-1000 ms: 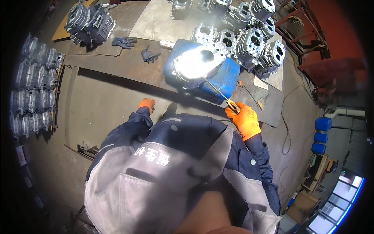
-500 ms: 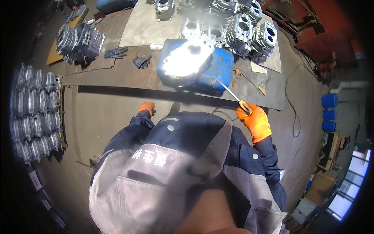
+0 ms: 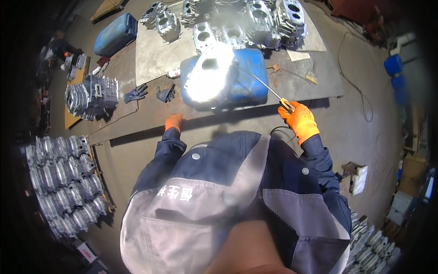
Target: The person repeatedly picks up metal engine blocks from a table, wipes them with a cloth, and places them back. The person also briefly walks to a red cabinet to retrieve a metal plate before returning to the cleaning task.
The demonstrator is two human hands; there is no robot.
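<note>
Worktop (image 3: 153,108): casting (image 3: 207,81) atop blue canister (image 3: 248,89); right grip (image 3: 301,122) closed around yellow-handled tool (image 3: 285,104); left grip (image 3: 173,122) by near edge, closure unclear.

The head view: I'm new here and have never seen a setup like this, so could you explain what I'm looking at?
There is no robot here: these are a person's own hands, the left hand and right hand, in orange gloves. The picture comes from a wide fisheye camera worn on the head, looking down, so straight edges bend. The right hand grips a yellow-handled, screwdriver-like tool, its thin end pointing toward a brightly lit metal casting on a blue container. Whether they touch is hard to tell. The left hand is curled near the edge of the workbench; whether it holds anything is unclear. Also on the workbench lie two dark gloves and, farther back, more metal castings.
</note>
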